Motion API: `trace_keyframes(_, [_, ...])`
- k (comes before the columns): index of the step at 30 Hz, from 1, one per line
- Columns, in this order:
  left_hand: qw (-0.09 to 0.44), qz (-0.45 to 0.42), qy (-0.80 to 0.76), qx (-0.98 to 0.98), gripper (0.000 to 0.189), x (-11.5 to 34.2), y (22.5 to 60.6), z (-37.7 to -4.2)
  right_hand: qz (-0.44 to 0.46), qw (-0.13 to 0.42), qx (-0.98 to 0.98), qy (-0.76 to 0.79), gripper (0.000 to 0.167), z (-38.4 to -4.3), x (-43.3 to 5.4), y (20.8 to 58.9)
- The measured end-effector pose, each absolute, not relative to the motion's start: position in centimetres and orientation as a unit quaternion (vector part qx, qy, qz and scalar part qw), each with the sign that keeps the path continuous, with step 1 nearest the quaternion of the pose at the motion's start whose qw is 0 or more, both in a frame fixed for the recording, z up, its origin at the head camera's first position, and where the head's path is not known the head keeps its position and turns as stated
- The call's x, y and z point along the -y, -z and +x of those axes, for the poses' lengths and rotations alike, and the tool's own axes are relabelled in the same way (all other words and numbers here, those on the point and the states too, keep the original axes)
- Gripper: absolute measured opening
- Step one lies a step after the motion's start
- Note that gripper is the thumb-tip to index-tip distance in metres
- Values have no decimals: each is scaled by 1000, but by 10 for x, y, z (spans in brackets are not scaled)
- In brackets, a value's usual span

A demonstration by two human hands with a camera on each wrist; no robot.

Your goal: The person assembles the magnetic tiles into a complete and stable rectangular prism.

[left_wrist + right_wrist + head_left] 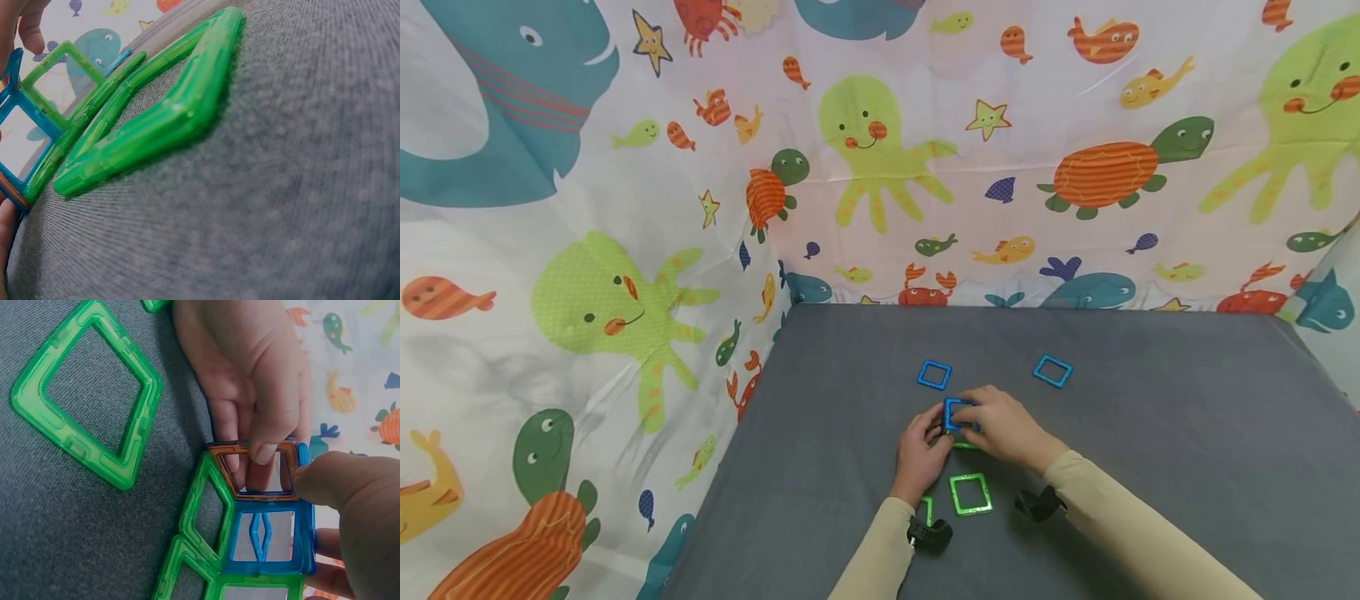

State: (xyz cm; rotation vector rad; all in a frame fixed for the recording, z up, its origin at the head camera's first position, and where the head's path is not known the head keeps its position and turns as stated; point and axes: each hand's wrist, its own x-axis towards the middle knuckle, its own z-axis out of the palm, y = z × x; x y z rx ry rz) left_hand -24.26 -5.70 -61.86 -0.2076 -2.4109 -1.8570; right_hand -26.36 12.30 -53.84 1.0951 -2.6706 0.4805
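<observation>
Head view, near edge: A green piece [929, 510] showed in part beside the left wrist, and a whole green frame [973, 509] lay flat just to its right on the grey table [1150, 458].
Left hand: The left hand [921, 457] pinched an orange frame [224, 469], its thumb on the rim and fingers behind, seen through the opening.
Right hand: The right hand [1006, 427] clasped the outer side of a blue frame [262, 569], its thumb near the corner beside the orange piece and its fingers bent behind.
Blue frame: It stood between the two hands, touching the orange frame along one edge, with green frames [199, 492] lying beside it.
Handling: The pieces looked light and stiff, likely of glossy plastic, a little slippery and not very fragile; their joins seemed the weak point.
Best hold: The rims, pinched between thumb and fingertip, appeared surest, with a steadying touch at the seam.
Farther out: Two blue frames, one left [938, 363] and one right [1048, 381], lay flat and well apart.
Backdrop: A sea-creature cloth [868, 125] hung beyond.
</observation>
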Motion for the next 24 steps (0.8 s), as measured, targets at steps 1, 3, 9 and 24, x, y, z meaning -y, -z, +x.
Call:
trace_keyframes(1, [46, -70, 609, 789, 53, 57, 619, -243, 372, 108, 907, -164, 18, -264, -123, 539])
trace_keyframes(3, [48, -72, 610, 788, 52, 57, 618, -243, 372, 108, 907, -164, 18, -264, -123, 540])
trace_keyframes(9, [49, -72, 610, 787, 52, 56, 618, -242, 370, 105, 908, -165, 18, -264, -125, 541])
trace_keyframes(24, [43, -56, 608, 791, 52, 56, 618, -242, 368, 106, 907, -176, 17, -263, -125, 542])
